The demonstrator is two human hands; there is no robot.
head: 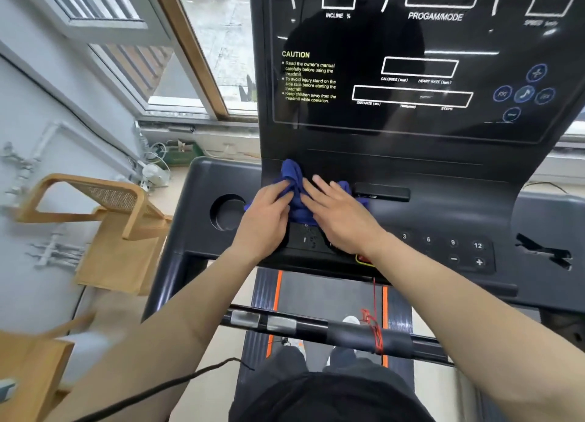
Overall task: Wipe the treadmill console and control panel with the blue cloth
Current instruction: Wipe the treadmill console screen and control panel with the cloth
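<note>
Rising at the far side of the treadmill, the glossy console (411, 57) stands untouched above the control panel (443, 250), whose near edge carries the numbered speed keys. The blue cloth (296, 197) lies bunched on the ledge between the two, toward the left edge beside the cup holder (227, 212), its long axis running roughly left to right, though much of it is hidden. The left hand (264, 219) has its fingers (280, 189) closed into the folds, while the right hand (335, 212) presses flat with fingers (321, 185) straight and slightly apart; the cloth sits directly under both, with the unwiped panel off to the right, nearer the right hand.
</note>
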